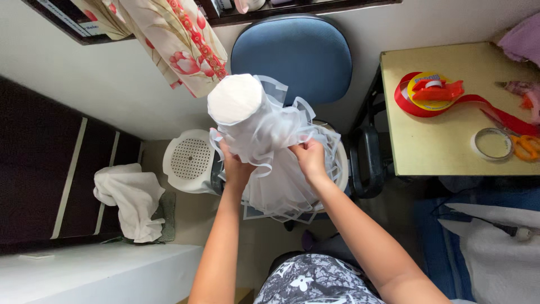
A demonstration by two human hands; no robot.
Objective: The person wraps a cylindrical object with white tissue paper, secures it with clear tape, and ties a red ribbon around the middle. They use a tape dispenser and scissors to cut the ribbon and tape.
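Observation:
A white bundle wrapped in sheer white organza (pixel 253 118) stands up in front of me, its round flat top facing the camera. My left hand (pixel 235 166) grips the sheer fabric on the bundle's lower left. My right hand (pixel 308 156) pinches the fabric's edge on the lower right. More loose sheer fabric hangs down below both hands, over a round white basket (pixel 341 163).
A blue office chair (pixel 292 53) stands behind the bundle. A white perforated stool (pixel 188 160) sits to the left, a white cloth (pixel 132 200) further left. The yellow table (pixel 444 146) on the right holds red ribbon (pixel 408 104), a tape roll (pixel 491 143) and orange scissors (pixel 526 146).

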